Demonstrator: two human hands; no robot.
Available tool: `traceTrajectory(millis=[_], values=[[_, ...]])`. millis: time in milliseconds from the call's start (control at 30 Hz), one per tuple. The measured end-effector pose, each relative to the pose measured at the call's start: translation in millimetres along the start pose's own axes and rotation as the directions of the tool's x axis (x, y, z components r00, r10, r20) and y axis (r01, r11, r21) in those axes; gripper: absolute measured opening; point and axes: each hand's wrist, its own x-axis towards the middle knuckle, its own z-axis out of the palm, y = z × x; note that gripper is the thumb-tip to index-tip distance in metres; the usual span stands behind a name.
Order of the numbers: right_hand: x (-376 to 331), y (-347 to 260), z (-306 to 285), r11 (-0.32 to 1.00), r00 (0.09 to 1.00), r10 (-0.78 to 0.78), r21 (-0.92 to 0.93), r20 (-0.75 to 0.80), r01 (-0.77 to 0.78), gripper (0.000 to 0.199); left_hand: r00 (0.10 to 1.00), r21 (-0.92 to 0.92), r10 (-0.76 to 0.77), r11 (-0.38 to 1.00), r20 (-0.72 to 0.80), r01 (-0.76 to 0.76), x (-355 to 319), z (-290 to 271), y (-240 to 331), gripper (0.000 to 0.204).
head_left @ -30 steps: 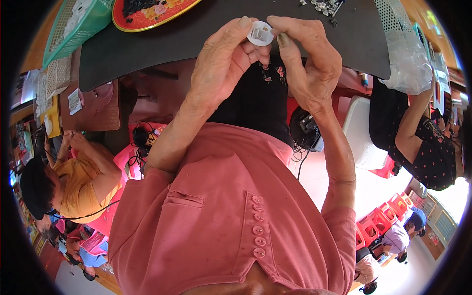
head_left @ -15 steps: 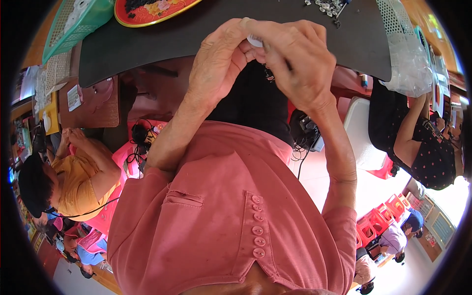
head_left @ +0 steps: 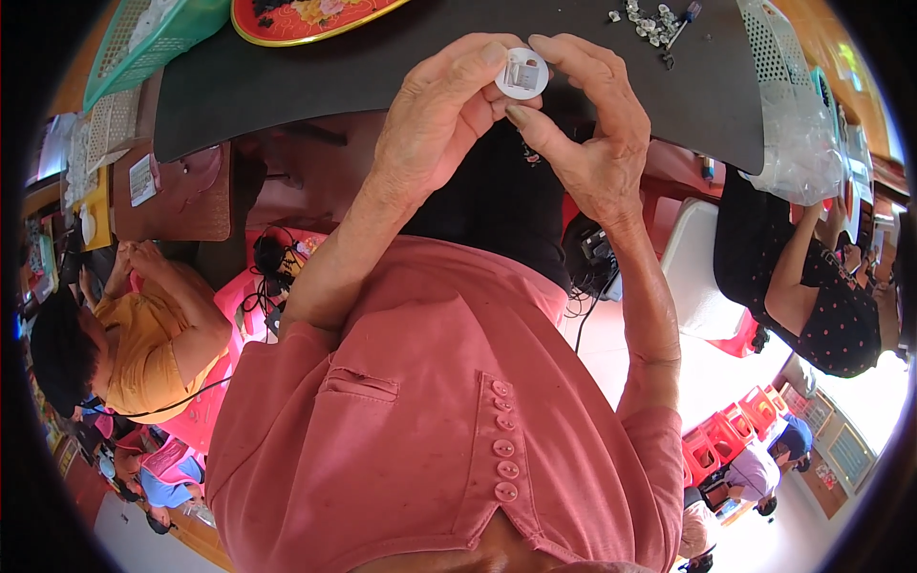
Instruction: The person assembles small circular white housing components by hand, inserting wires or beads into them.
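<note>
By the black tabletop's (head_left: 315, 91) left end is a green lattice-walled basket (head_left: 158, 57), and on its far left part a glossy red tray (head_left: 272, 29) rimmed in gold. Above its near edge, my left hand (head_left: 425, 115) pinches a smooth white disc (head_left: 522, 76) with a boxy greyish middle; my right hand (head_left: 602, 134) curves alongside, whether gripping I cannot tell. Glassy bits (head_left: 657, 24) lie far right.

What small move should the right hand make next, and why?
Perhaps settle the right hand on the white disc, thumb and forefinger to its rim: the left hand holds its left side, while those two digits bracket it closely, contact unclear.
</note>
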Motion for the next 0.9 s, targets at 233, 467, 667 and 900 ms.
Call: traceTrajectory(millis=[233,467,667,900], values=[[1.5,3.1,6.3,1.000,1.000,0.008,0.013,0.025,-0.008,0.047,0.997,0.038,-0.029,0.999,-0.072,0.032,-1.5,1.4,3.1,0.032],[3.5,2.4,14.2,0.997,0.998,0.061,0.046,0.013,-0.061,0.046,0.997,0.033,-0.038,0.999,-0.060,0.040,-3.0,0.4,11.2,0.035],[11.2,0.0,20.7,0.988,0.994,0.100,0.115,0.053,-0.106,0.045,0.999,0.007,-0.039,0.999,-0.039,0.039,-5.0,-6.2,18.3,0.038],[26.5,-12.8,25.5,1.000,1.000,0.009,0.021,-0.006,-0.009,0.043,0.996,-0.024,-0.051,0.999,-0.077,0.049,-1.6,-11.7,27.6,0.035]])
